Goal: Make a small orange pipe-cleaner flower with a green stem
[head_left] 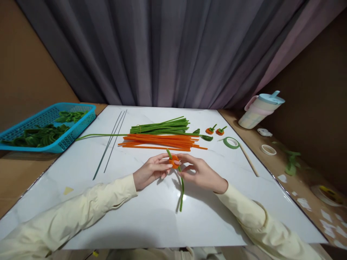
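Between both hands, above the front middle of the white tabletop, is a small orange pipe-cleaner ball [173, 163]. A green pipe cleaner [181, 191] runs through it, with a short end poking out on top and a long end hanging down. My left hand [153, 168] pinches the ball from the left, thumb in front. From the right, my right hand [199, 171] closes its fingertips on the ball and the green stem beside it. Just beyond the hands lie a pile of orange pipe cleaners [159, 142] and a bundle of green pipe cleaners [159, 126].
At left, a blue basket [77, 128] holds green leaf shapes; thin wires [108, 148] lie nearby. Two finished orange pieces [210, 130], green tape [231, 143] and a wooden stick [249, 160] lie at right. A tumbler [257, 110] stands on the brown surface, near paper scraps [303, 203].
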Demonstrator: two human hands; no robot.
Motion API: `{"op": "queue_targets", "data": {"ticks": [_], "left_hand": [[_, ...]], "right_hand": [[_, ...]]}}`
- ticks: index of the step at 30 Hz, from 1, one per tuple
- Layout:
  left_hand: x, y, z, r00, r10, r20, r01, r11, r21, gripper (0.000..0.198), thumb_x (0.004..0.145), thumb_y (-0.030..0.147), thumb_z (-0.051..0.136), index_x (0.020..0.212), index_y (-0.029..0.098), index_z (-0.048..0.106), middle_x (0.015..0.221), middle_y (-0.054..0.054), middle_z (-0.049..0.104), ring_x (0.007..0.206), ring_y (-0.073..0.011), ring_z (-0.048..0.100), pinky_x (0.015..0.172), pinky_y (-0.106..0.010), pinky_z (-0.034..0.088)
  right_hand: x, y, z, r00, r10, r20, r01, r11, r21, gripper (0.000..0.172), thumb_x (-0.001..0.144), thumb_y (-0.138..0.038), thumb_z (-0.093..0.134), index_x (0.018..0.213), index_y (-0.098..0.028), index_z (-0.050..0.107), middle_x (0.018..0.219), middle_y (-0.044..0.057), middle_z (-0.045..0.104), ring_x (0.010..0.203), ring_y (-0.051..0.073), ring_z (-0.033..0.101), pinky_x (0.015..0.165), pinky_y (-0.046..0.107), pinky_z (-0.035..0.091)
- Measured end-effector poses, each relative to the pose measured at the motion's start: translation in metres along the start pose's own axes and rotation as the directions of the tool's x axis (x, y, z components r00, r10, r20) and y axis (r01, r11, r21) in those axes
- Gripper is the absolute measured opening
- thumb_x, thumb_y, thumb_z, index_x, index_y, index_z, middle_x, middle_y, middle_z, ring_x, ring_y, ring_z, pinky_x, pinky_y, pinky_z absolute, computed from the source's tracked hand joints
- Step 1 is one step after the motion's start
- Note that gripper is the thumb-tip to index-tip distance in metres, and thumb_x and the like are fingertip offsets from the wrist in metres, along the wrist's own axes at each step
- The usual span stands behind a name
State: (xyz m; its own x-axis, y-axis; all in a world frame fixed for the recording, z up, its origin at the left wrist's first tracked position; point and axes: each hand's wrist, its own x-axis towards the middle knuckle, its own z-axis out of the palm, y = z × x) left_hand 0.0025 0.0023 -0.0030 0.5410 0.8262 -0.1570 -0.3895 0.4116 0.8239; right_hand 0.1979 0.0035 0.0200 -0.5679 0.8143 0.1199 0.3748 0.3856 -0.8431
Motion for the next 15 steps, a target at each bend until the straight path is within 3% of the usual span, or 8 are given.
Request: {"op": "queue_targets", "data": {"ticks": [5, 10, 15], "left_hand": [[-0.003, 0.000, 0.002, 1.000, 0.011, -0.017, -0.009, 0.994, 0.109, 0.039, 0.072, 0.021, 0.069, 0.108, 0.016, 0.054, 0.096, -0.011, 0.065, 0.057, -0.0080, 0.052, 0.047, -0.018, 0.037], [-0.005, -0.002, 0.003, 0.999, 0.053, -0.008, -0.048, 0.955, 0.294, 0.043, 0.074, 0.029, 0.067, 0.110, 0.017, 0.049, 0.066, -0.002, 0.063, 0.048, -0.0074, 0.048, 0.043, -0.016, 0.032], [-0.005, -0.001, 0.002, 0.998, 0.053, -0.035, -0.040, 0.948, 0.316, 0.044, 0.074, 0.031, 0.067, 0.111, 0.015, 0.050, 0.057, 0.000, 0.062, 0.042, -0.0059, 0.043, 0.044, -0.018, 0.031]], "right_hand": [[-0.001, -0.007, 0.001, 0.971, -0.131, -0.199, 0.093, 0.977, -0.190, 0.029, 0.077, -0.029, 0.063, 0.104, -0.020, 0.059, 0.098, 0.007, 0.064, 0.085, 0.018, 0.058, 0.068, 0.029, 0.049], [-0.002, -0.003, 0.007, 0.962, -0.231, -0.148, 0.200, 0.959, -0.199, 0.020, 0.083, -0.033, 0.057, 0.097, -0.020, 0.063, 0.097, 0.008, 0.062, 0.075, 0.015, 0.058, 0.062, 0.026, 0.048], [-0.001, 0.001, 0.009, 0.960, -0.232, -0.156, 0.201, 0.961, -0.190, 0.016, 0.086, -0.029, 0.054, 0.088, -0.021, 0.067, 0.097, 0.007, 0.063, 0.081, 0.016, 0.060, 0.067, 0.028, 0.050]]}}
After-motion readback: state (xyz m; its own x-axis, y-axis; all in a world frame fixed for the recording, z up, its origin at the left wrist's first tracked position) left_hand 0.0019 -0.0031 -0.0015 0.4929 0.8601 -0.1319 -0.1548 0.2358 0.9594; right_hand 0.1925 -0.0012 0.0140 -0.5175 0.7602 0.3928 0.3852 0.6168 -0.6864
